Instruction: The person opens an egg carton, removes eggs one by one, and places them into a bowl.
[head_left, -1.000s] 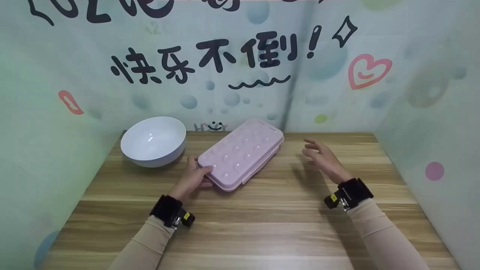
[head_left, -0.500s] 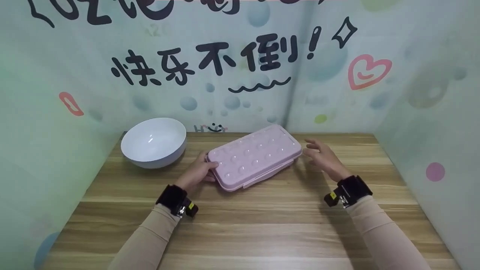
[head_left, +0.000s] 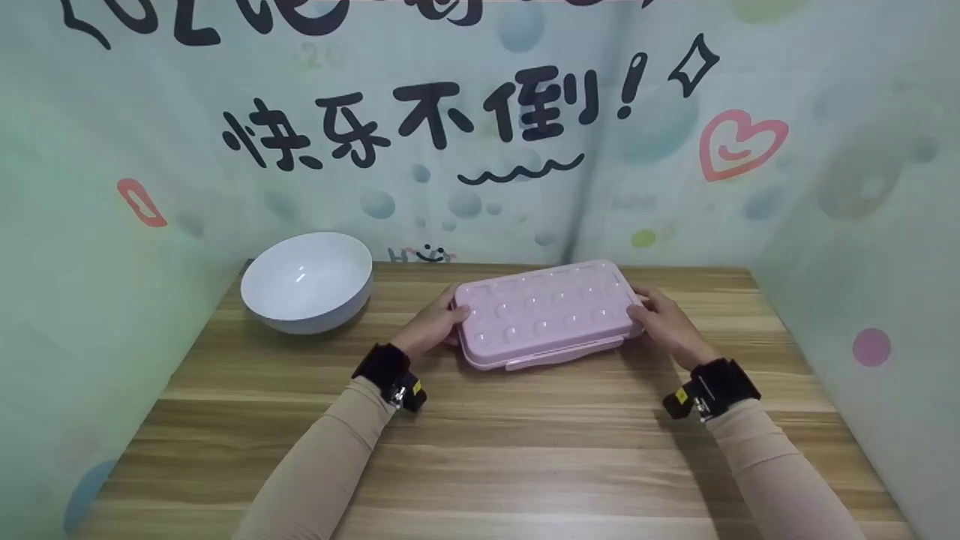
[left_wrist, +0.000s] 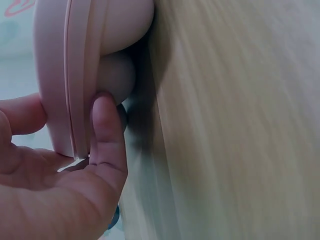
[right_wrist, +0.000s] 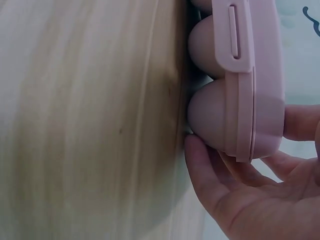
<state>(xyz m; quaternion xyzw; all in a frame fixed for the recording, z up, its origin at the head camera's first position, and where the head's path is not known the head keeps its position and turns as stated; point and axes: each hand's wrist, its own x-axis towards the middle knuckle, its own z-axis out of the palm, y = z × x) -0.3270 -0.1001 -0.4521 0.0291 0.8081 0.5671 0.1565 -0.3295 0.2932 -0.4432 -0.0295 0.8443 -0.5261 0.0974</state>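
There are two hands (head_left: 431, 327) (head_left: 672, 325), two wrist cameras (head_left: 412, 394) (head_left: 679, 403), one case (head_left: 551, 315), one bowl (head_left: 307, 281), one table (head_left: 540, 465).

Upper lettering (head_left: 315, 27) cropped, pink box (head_left: 547, 311) interior hidden

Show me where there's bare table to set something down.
Widest: the table in front of the box, between left sleeve and right sleeve. Smaller: right of the right hand, and in front of the bowl. Crowded: back middle, where left hand, box and right hand meet.

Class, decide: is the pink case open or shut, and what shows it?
The pink case is shut: in both wrist views, its lid meets the base edge to edge.
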